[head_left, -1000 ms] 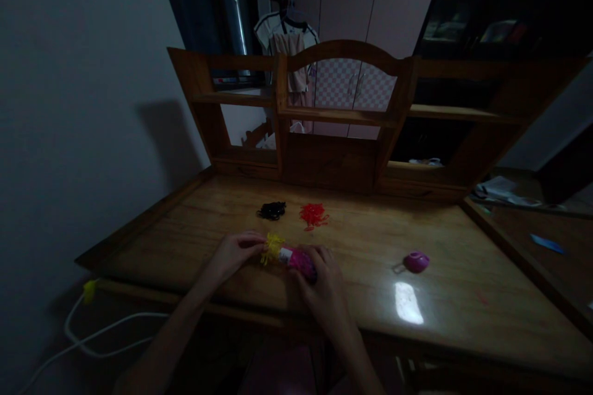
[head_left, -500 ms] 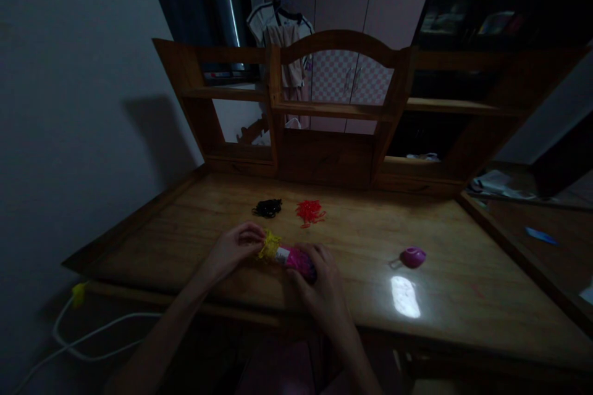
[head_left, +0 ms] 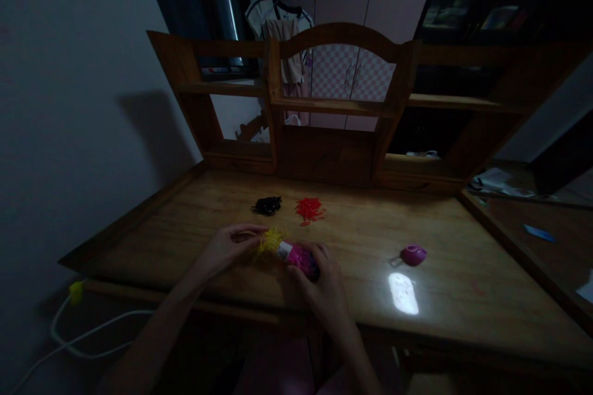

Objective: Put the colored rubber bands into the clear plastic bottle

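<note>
My right hand (head_left: 324,281) is closed around a pink tube-like container (head_left: 299,255) lying on the wooden desk (head_left: 454,271). A tuft of yellow bands (head_left: 270,239) sticks out of the container's left end. My left hand (head_left: 227,247) pinches at that yellow tuft with its fingertips. Just beyond my hands lie a small black pile of bands (head_left: 267,205) and a small red pile of bands (head_left: 310,210).
A small pink rounded object (head_left: 412,254) rests on the desk to the right, beside a bright reflection. A wooden shelf hutch (head_left: 333,105) stands at the back of the desk. A white cable (head_left: 78,339) hangs at lower left. The room is dim.
My left hand's fingers have shifted slightly at the yellow bands, pulling them a little leftwards. The camera has tilted a bit; my right hand keeps its hold on the container.
</note>
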### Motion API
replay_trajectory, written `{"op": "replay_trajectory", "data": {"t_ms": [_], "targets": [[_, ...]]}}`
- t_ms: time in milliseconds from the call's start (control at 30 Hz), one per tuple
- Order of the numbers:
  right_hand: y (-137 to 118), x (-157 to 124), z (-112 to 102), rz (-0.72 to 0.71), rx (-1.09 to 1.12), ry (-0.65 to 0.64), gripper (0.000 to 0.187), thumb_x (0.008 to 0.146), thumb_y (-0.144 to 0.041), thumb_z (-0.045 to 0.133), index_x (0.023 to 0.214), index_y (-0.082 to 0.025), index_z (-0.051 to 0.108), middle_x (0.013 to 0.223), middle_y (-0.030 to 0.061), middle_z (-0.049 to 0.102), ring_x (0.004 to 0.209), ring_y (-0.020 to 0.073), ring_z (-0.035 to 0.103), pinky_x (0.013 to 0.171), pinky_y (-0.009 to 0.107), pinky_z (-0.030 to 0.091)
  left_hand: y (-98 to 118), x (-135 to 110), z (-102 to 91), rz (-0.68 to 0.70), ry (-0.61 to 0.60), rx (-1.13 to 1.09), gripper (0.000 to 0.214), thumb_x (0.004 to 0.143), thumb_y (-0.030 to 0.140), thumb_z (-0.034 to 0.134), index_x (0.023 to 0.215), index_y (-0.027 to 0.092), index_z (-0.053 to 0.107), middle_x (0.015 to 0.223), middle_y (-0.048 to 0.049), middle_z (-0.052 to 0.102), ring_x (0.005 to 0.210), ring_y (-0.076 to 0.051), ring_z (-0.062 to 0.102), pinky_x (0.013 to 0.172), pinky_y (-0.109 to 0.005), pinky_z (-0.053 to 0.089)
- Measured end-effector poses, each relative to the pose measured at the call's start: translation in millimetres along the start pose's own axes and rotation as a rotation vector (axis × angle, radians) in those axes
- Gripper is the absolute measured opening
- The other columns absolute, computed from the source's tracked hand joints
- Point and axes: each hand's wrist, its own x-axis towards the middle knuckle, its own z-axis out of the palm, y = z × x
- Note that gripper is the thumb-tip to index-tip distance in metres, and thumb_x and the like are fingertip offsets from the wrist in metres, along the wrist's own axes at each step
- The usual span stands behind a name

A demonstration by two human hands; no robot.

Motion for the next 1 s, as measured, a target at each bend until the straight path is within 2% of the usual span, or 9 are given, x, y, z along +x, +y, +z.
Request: {"op": "replay_trajectory", "data": {"t_ms": [100, 167, 367, 500, 733, 867, 1000], "targets": [[-0.1, 0.2, -0.5, -0.001, 0.002, 0.002, 0.036, 0.083, -0.025, 0.067, 0.118, -0.026, 0.061, 0.113, 0.0055, 0.061, 0.105, 0.0239, 0.057, 0.092, 0.036, 0.047, 2.1, -2.2, -3.6, -0.008, -0.071, -0.022, 0.034, 0.081, 0.040, 0.064, 0.108, 0.021, 0.070, 0.114, -0.0079, 0.071, 0.100, -0.022, 0.068, 0.086, -0.034, 0.055], [0.3, 0.2, -0.5, -0.008, 0.007, 0.001, 0.036, 0.082, -0.024, 0.068, 0.118, -0.027, 0.061, 0.112, 0.0051, 0.061, 0.105, 0.0239, 0.058, 0.092, 0.036, 0.047, 2.6, -2.2, -3.6, -0.014, -0.077, -0.028, 0.031, 0.081, 0.040, 0.065, 0.105, 0.021, 0.070, 0.110, -0.0076, 0.072, 0.096, -0.021, 0.069, 0.084, -0.033, 0.055], [1.1, 0.1, -1.1, -0.016, 0.011, -0.008, 0.036, 0.082, -0.023, 0.068, 0.118, -0.027, 0.061, 0.112, 0.0049, 0.061, 0.105, 0.0238, 0.058, 0.092, 0.036, 0.047, 2.1, 2.3, 3.6, 0.091, 0.023, 0.042, 0.016, 0.074, 0.033, 0.072, 0.082, 0.020, 0.068, 0.085, -0.0026, 0.072, 0.081, -0.017, 0.068, 0.076, -0.030, 0.055], [0.0, -0.5, -2.0, -0.018, 0.023, -0.009, 0.036, 0.082, -0.023, 0.068, 0.118, -0.027, 0.062, 0.112, 0.0046, 0.061, 0.105, 0.0233, 0.058, 0.092, 0.036, 0.047, 1.7, 3.5, 6.2, 0.219, 0.060, 0.170, 0.013, 0.075, 0.033, 0.070, 0.076, 0.019, 0.070, 0.086, -0.0039, 0.071, 0.084, -0.019, 0.066, 0.076, -0.030, 0.054], [-0.6, -0.7, -2.9, 0.000, 0.026, -0.009, 0.036, 0.082, -0.025, 0.069, 0.117, -0.027, 0.061, 0.111, 0.0044, 0.061, 0.104, 0.0229, 0.058, 0.091, 0.035, 0.046, -3.7, -4.7, 10.5, 0.181, 0.145, 0.199, 0.018, 0.077, 0.036, 0.068, 0.085, 0.021, 0.073, 0.089, -0.0041, 0.074, 0.083, -0.020, 0.070, 0.077, -0.031, 0.056], [-0.4, -0.7, -1.9, 0.010, 0.021, -0.014, 0.035, 0.082, -0.026, 0.069, 0.116, -0.027, 0.062, 0.110, 0.0042, 0.062, 0.103, 0.0229, 0.059, 0.090, 0.035, 0.046, -0.7, -13.8, 10.0, 0.171, 0.055, 0.108, 0.027, 0.085, 0.038, 0.060, 0.104, 0.022, 0.070, 0.102, -0.0052, 0.074, 0.091, -0.020, 0.070, 0.080, -0.031, 0.057], [-0.6, -0.7, -1.8, 0.015, 0.020, -0.008, 0.035, 0.082, -0.027, 0.069, 0.116, -0.027, 0.062, 0.110, 0.0040, 0.062, 0.103, 0.0228, 0.059, 0.090, 0.034, 0.046, -1.6, -17.5, 8.2, 0.177, 0.008, 0.036, 0.029, 0.086, 0.038, 0.061, 0.108, 0.022, 0.069, 0.111, -0.0052, 0.072, 0.102, -0.021, 0.067, 0.091, -0.034, 0.054]]}}
